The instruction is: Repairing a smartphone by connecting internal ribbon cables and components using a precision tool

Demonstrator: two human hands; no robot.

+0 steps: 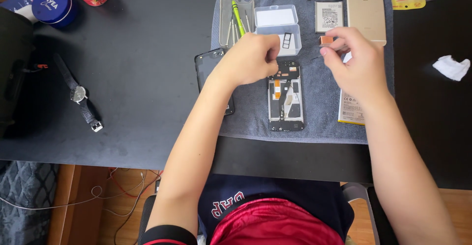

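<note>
An opened phone body [285, 100] with its circuit boards showing lies on a grey towel [255, 122]. My left hand [248, 58] hovers over its top end, fingers curled and pinched as if on a tiny part that I cannot make out. My right hand [351, 58] is to the right of it, thumb and fingers pinched on a thin dark tool whose tip points left. A small copper-coloured piece [325, 40] sits just beyond my right fingertips. A black phone back cover [209, 73] lies partly hidden under my left wrist.
On the towel: a clear plastic box [278, 23], a clear case [235, 1] with a green screwdriver [238, 16], two batteries [328, 16] [351, 108], a gold phone [365, 9]. On the black table: a wristwatch [78, 95], a blue tin [51, 4], a white tissue [451, 67].
</note>
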